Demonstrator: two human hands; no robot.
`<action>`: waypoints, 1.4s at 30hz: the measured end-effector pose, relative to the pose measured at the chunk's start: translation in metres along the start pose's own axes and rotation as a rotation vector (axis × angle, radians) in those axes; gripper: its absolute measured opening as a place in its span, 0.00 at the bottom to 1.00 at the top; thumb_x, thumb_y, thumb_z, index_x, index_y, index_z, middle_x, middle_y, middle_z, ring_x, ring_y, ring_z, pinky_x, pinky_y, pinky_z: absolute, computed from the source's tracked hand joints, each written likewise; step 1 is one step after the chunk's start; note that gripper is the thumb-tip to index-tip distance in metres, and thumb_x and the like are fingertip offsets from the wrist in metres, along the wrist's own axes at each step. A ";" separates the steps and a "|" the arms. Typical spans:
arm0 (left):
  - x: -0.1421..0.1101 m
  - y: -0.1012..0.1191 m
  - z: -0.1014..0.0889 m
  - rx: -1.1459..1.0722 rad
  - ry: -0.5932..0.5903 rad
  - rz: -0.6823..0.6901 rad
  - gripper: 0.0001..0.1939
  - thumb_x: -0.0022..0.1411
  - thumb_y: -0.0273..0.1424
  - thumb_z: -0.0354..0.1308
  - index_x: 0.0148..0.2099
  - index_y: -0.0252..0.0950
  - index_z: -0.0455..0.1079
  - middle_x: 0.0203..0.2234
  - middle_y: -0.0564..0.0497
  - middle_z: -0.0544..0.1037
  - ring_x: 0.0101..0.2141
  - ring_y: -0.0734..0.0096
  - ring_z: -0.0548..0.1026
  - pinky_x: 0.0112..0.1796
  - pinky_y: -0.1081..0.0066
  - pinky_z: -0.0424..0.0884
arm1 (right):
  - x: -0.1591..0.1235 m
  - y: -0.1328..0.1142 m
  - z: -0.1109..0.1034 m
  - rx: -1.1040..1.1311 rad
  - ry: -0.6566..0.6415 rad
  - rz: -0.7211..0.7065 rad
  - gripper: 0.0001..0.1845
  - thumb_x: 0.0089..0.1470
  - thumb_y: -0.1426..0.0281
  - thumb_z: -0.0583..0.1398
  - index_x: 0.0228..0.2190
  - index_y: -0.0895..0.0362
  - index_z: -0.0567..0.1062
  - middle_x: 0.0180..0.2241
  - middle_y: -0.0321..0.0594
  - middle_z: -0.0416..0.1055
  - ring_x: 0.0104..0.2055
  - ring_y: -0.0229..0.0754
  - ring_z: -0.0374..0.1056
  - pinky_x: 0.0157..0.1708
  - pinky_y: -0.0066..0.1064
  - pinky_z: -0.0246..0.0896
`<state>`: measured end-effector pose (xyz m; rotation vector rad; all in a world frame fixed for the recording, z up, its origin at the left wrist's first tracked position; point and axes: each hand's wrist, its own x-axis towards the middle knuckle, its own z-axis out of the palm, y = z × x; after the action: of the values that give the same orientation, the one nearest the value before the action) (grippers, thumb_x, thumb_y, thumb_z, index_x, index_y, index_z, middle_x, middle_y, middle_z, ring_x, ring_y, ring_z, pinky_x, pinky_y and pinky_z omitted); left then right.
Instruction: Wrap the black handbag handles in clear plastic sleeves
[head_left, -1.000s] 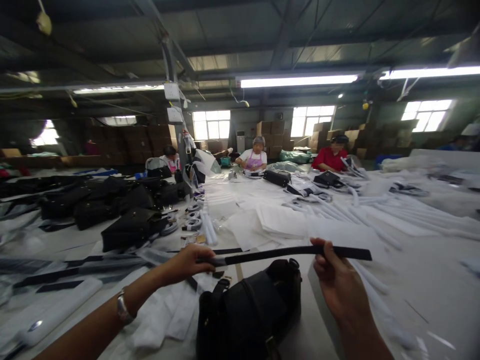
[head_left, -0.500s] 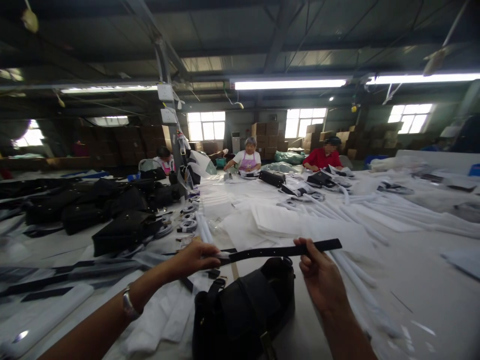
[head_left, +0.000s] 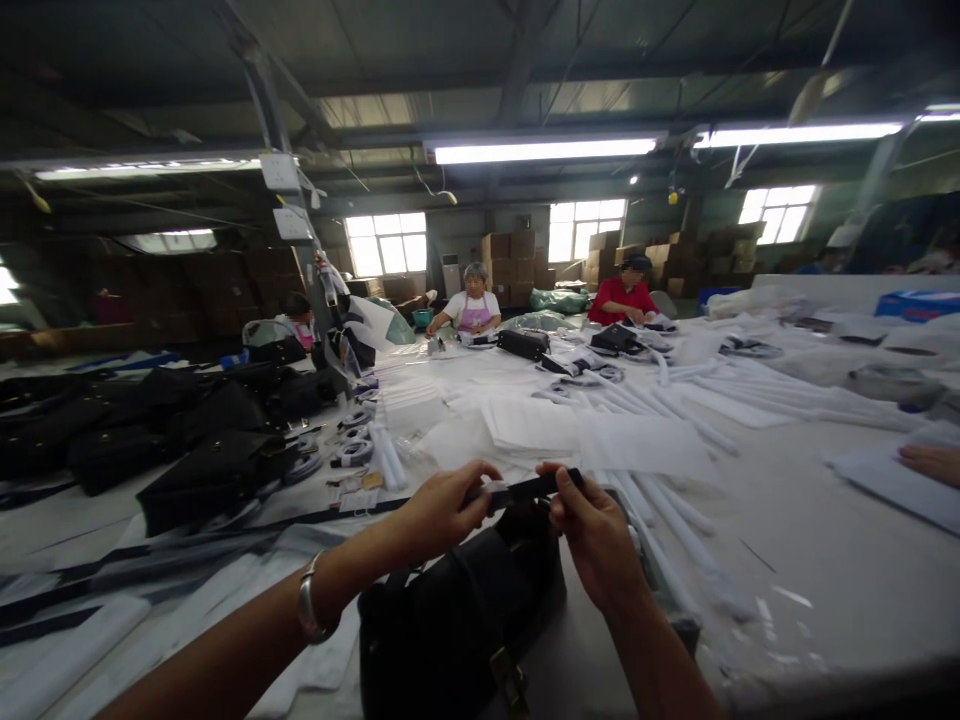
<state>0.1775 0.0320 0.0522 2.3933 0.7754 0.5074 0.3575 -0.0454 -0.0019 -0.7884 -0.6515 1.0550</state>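
Observation:
A black strap (head_left: 529, 488) stretches between my two hands, just above a black handbag (head_left: 450, 610). My left hand (head_left: 450, 505) pinches the strap where something white wraps it, and a long dark length runs off to the left behind my forearm. Near the strap's right end, my right hand (head_left: 592, 525) grips it between thumb and fingers. The handbag sits on the table right below, its metal clasp (head_left: 510, 680) facing me. My fingers hide part of the strap.
Several black bags (head_left: 217, 475) are piled at the left. Flat white sheets (head_left: 532, 425) and rolled white tubes (head_left: 675, 500) lie ahead. A person in a purple apron (head_left: 476, 315) and one in red (head_left: 622, 298) sit across the table. Another person's hand (head_left: 934, 463) rests at the right edge.
My left hand has slid right along the strap, closer to my right hand, leaving a shorter span between them. The view has turned to the right, and another person's hand has appeared at right.

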 end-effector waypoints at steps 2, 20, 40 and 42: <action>0.004 0.003 0.005 0.048 0.038 0.008 0.18 0.66 0.35 0.53 0.57 0.40 0.66 0.36 0.49 0.80 0.34 0.66 0.77 0.37 0.71 0.69 | 0.004 -0.001 -0.010 -0.034 0.051 -0.044 0.18 0.46 0.59 0.70 0.36 0.57 0.82 0.20 0.31 0.69 0.22 0.30 0.59 0.22 0.22 0.55; 0.032 0.006 0.032 -0.189 0.017 -0.081 0.19 0.64 0.36 0.56 0.55 0.37 0.74 0.38 0.47 0.83 0.36 0.63 0.79 0.40 0.67 0.74 | 0.011 0.025 -0.078 -0.661 -0.314 -0.126 0.25 0.53 0.64 0.64 0.53 0.49 0.74 0.53 0.41 0.74 0.49 0.51 0.72 0.51 0.43 0.65; 0.016 0.037 0.023 0.091 -0.184 -0.060 0.14 0.60 0.35 0.62 0.48 0.43 0.78 0.41 0.54 0.83 0.42 0.67 0.79 0.44 0.74 0.70 | -0.050 0.040 -0.059 -0.649 -0.179 -0.181 0.16 0.53 0.65 0.66 0.46 0.48 0.78 0.46 0.37 0.75 0.51 0.47 0.69 0.53 0.37 0.63; 0.015 0.038 0.022 0.138 -0.203 -0.069 0.13 0.58 0.36 0.63 0.47 0.45 0.79 0.39 0.55 0.83 0.40 0.67 0.79 0.41 0.75 0.71 | -0.055 0.051 -0.055 -0.669 -0.047 -0.222 0.19 0.49 0.65 0.69 0.45 0.49 0.77 0.46 0.39 0.75 0.51 0.48 0.69 0.52 0.39 0.64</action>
<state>0.2154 0.0071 0.0614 2.4861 0.8205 0.1839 0.3559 -0.0958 -0.0798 -1.2336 -1.1308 0.6473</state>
